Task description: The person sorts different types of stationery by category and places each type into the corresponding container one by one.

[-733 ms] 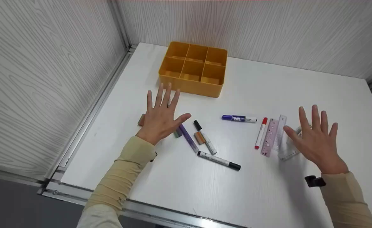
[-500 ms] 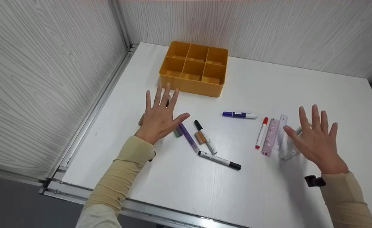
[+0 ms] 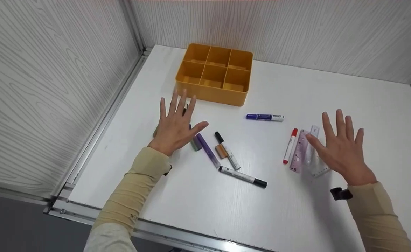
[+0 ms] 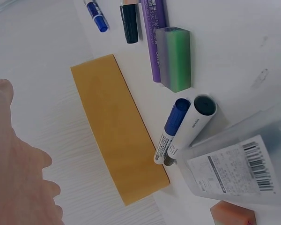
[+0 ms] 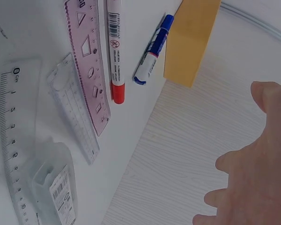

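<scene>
My left hand (image 3: 175, 129), fingers spread and palm down, hovers over the left group of things and holds nothing. Beneath and beside it are a green-and-grey block (image 4: 175, 58), a purple pen (image 3: 208, 150), a blue-capped marker (image 4: 172, 129), a white marker (image 4: 192, 124) and a clear plastic container (image 4: 234, 164) with a barcode label. My right hand (image 3: 342, 150), likewise spread, hangs over the right group. Near it lie a pink ruler (image 5: 89, 61), a small clear ruler (image 5: 75, 108), a longer clear ruler (image 5: 18, 126), and a clear labelled case (image 5: 56, 187).
A yellow divided box (image 3: 209, 92) with several compartments stands at the back. Between the hands lie a purple-blue marker (image 3: 264, 117), a red-capped marker (image 3: 290, 147), two black-capped markers and an orange block (image 3: 221, 151). The white table (image 3: 191, 206) has a metal front edge.
My right hand has shifted left and slightly away from me, now overlapping the pink ruler. The left hand has barely moved. The purple-blue marker shows farther back than before.
</scene>
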The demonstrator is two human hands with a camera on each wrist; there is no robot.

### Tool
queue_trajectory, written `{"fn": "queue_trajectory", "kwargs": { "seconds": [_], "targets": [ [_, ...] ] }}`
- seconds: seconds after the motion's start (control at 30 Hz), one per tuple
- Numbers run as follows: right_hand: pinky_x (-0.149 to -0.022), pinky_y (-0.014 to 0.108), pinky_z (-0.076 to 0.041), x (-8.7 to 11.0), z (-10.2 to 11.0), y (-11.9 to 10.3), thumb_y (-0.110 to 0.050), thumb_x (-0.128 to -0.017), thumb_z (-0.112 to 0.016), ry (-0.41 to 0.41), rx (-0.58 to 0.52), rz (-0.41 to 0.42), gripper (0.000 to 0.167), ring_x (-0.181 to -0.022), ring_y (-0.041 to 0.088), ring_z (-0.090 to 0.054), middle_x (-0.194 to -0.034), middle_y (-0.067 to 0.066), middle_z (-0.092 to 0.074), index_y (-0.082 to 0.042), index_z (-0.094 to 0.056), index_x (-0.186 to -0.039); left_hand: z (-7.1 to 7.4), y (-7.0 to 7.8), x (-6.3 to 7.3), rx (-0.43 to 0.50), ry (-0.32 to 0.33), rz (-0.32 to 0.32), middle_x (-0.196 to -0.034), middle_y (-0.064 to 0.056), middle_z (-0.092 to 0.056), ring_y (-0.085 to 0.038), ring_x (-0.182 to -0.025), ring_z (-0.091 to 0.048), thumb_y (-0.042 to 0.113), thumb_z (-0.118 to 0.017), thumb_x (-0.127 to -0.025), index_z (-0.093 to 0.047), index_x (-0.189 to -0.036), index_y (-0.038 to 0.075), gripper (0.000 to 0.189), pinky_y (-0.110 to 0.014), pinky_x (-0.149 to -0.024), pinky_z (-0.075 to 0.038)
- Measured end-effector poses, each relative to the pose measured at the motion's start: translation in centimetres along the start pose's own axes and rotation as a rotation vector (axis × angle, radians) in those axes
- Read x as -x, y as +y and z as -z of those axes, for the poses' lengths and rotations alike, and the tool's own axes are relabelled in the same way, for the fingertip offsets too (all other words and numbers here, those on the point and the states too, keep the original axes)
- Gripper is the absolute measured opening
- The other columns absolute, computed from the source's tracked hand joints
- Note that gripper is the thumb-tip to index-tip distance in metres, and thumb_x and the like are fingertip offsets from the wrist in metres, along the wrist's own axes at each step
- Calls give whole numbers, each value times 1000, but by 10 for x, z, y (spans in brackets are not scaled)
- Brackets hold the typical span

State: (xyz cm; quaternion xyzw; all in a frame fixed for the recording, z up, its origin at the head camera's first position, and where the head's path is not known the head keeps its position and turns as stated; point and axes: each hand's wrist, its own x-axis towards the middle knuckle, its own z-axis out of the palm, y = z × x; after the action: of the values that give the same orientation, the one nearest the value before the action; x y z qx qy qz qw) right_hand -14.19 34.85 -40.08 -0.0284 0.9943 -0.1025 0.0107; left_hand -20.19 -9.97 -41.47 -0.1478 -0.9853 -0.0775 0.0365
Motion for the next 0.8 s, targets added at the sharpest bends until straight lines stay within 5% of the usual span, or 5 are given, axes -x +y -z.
{"fn": "queue_trajectory", "kwargs": {
  "seconds": [0.47, 0.8],
  "targets": [
    [-112, 74, 10, -30, 2, -26, -69, -97, -30, -35, 3, 52, 88, -151, 46, 11, -165, 18, 16, -18, 2, -160, 2, -19, -15, 87, -76, 86, -167, -11, 10, -32, -154, 15, 75, -25, -95, -1, -160, 21, 88, -62, -120, 11],
    [-113, 74, 7, -71, -16, -42, -73, -96, -25, -156, 17, 65, 91, -151, 47, 8, -165, 20, 13, -13, 1, -160, 4, -42, -44, 141, -101, 191, -167, -15, 1, -36, -155, 4, 54, -32, -104, -8, -160, 17, 72, -60, -123, -6]
  ]
}}
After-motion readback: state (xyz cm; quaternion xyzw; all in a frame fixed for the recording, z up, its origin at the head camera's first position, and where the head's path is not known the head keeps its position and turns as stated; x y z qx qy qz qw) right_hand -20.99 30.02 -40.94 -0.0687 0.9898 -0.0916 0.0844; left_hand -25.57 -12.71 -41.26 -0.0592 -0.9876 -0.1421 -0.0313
